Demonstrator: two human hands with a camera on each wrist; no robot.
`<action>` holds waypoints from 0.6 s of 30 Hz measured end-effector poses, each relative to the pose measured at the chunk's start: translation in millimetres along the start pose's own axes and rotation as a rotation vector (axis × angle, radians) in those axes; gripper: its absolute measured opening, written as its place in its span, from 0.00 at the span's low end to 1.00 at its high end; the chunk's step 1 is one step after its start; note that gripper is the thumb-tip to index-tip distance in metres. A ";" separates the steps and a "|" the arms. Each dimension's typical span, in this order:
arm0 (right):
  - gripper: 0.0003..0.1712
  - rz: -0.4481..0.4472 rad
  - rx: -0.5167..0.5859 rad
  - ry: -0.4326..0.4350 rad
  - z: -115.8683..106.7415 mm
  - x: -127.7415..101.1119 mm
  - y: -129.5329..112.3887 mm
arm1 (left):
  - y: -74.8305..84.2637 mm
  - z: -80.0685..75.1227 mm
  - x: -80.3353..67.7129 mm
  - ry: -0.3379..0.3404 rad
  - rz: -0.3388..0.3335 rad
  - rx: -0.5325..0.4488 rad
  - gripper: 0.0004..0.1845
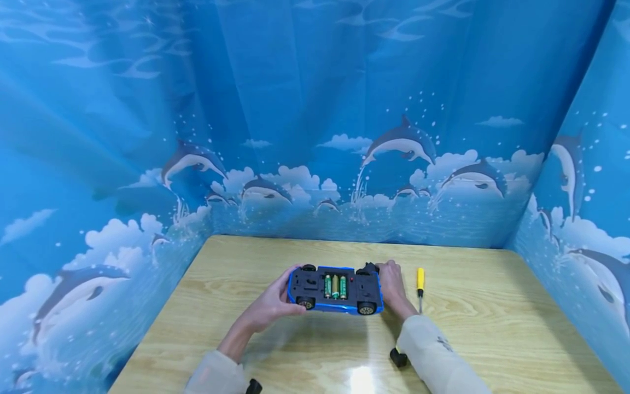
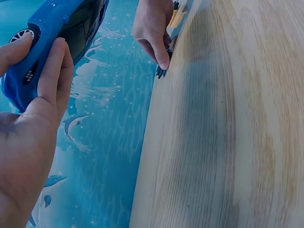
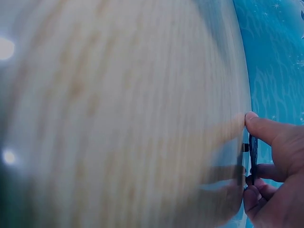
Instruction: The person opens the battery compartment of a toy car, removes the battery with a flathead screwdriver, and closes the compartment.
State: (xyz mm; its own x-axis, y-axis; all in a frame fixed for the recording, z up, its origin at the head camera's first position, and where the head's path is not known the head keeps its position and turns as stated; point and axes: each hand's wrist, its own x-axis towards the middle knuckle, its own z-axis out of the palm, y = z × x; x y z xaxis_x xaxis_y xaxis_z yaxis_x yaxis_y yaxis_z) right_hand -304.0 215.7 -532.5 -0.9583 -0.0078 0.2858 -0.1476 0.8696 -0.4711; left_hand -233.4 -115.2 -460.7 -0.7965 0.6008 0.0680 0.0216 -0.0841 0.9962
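Observation:
Tilted up off the table, a blue toy car (image 1: 315, 307) turns its black underside toward the head view. Its battery compartment is uncovered, with three green batteries (image 1: 336, 287) lying side by side in it. My left hand (image 1: 273, 301) grips the car by its left end; the left wrist view shows the thumb on a wheel (image 2: 21, 37) and fingers along the side. Behind the car's right end, my right hand (image 1: 392, 282) pinches a thin black plastic cover (image 3: 253, 156) close to the table surface. Part of that hand is hidden by the car in the head view.
A screwdriver (image 1: 420, 282) with a yellow handle lies on the wooden table (image 1: 492, 306), just right of my right hand. Blue dolphin-print curtains (image 1: 305, 137) stand along the table's back and sides. Black straps (image 1: 398, 357) show at my wrists.

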 end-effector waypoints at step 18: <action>0.21 0.010 -0.006 -0.007 0.8 -2.7 0.7 | -1.2 1.8 2.6 -0.024 0.015 0.012 0.58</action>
State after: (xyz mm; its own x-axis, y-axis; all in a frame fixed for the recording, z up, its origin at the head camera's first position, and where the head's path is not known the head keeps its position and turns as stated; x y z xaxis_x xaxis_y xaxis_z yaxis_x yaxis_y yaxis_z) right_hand -301.7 215.9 -534.2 -0.9615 -0.0030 0.2749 -0.1369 0.8724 -0.4692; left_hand -234.5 -112.1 -461.7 -0.7814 0.6183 0.0843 0.0409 -0.0841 0.9956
